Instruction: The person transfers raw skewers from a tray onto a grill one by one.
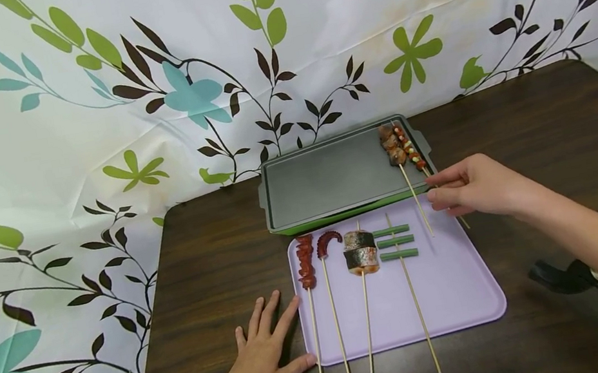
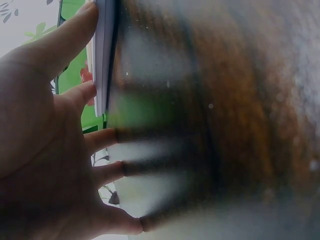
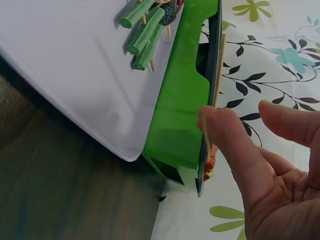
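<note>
My right hand (image 1: 478, 187) is at the grill's front right corner, beside the stick of a skewer of small red and pale pieces (image 1: 409, 148). In the right wrist view its thumb and fingers (image 3: 227, 135) are apart, one fingertip at the thin stick. A skewer of brown meat chunks (image 1: 392, 145) lies next to it on the dark grill plate (image 1: 327, 175), both sticks jutting over the front edge. My left hand (image 1: 259, 362) rests on the table with fingers spread, thumb tip at the edge of the lilac tray (image 1: 455, 285).
On the tray lie a red-piece skewer (image 1: 306, 262), a curled tentacle skewer (image 1: 327, 242), a skewer of two dark-skinned chunks (image 1: 360, 252) and a skewer of green stalks (image 1: 396, 243). A black utensil (image 1: 560, 277) lies near the right sleeve. A patterned cloth (image 1: 312, 47) hangs behind the table.
</note>
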`<state>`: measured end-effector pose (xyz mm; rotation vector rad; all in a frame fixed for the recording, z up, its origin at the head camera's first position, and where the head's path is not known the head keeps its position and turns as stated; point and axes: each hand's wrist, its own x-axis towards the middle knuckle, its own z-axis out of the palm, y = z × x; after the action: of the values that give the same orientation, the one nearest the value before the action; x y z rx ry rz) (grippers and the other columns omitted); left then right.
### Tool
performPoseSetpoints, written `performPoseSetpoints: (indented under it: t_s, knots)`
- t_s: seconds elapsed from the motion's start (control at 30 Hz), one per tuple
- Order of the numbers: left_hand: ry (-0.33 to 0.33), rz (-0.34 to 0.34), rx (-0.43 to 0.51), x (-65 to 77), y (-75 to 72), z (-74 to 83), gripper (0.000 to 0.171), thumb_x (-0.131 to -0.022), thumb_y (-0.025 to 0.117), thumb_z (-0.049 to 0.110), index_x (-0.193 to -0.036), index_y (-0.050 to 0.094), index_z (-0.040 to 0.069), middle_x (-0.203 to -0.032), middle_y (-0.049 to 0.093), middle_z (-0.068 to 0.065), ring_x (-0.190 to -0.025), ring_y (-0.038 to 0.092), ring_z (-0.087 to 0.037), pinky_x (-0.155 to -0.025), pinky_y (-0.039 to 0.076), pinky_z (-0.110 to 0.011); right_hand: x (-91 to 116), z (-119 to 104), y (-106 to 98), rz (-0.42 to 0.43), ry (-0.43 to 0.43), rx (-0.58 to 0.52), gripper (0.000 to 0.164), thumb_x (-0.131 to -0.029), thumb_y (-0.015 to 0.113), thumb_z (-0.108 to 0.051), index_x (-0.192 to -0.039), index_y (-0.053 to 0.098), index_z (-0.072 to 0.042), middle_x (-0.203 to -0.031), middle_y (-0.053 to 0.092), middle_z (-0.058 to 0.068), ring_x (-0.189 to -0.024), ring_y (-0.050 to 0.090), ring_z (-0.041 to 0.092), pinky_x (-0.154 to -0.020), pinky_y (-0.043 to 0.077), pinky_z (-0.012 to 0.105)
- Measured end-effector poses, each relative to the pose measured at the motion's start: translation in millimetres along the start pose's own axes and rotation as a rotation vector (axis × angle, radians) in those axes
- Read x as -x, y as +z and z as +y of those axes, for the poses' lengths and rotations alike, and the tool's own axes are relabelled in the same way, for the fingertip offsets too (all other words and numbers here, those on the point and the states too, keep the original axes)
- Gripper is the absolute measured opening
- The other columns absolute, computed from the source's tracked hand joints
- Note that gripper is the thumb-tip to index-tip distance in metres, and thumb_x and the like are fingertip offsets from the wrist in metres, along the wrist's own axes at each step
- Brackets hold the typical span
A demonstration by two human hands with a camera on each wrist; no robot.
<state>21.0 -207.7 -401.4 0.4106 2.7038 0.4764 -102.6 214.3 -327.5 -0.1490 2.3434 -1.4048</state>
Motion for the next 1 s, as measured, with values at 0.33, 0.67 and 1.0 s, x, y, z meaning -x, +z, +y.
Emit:
performPoseSetpoints:
  t_s: [0.33,0.67,1.0]
  knots:
    - [-0.012,-0.019,0.014,-1.1,0.9,-0.9,0.084,-0.079,0.048,0.075,-0.15,0.013,0.048,-0.161,0.006,-0.001,-0.146,-0.001,-0.037,-0.095,0.005,-0.081,32,-2,-8,0.004,-0.047,-0.013,0.049,-0.092,0.065,-0.025,-0.126,0.055,0.01,-0.107,0.069,0.019,-0.087,0.071,0.017,-0.071,0.057,0.036]
    - [-0.007,-0.012,0.018,-1.0,2.2,-1.6,0.084,-0.08,0.048,0.075,-0.15,0.012,0.048,-0.161,0.006,-0.002,-0.146,-0.002,-0.037,-0.094,0.004,-0.081,68,21,-3,-0.245,-0.055,-0.115,0.041,-0.095,0.059,-0.015,-0.124,0.055,0.014,-0.105,0.07,0.016,-0.085,0.071,0.02,-0.069,0.057,0.035]
    - [-0.004,-0.009,0.015,-0.6,0.6,-1.5,0.084,-0.08,0.049,0.074,-0.151,0.012,0.046,-0.161,0.006,-0.003,-0.146,-0.003,-0.037,-0.095,0.004,-0.08,68,74,57,-0.32,-0.083,-0.282,0.039,-0.095,0.058,-0.01,-0.116,0.054,0.022,-0.099,0.071,0.019,-0.084,0.069,0.01,-0.067,0.057,0.03]
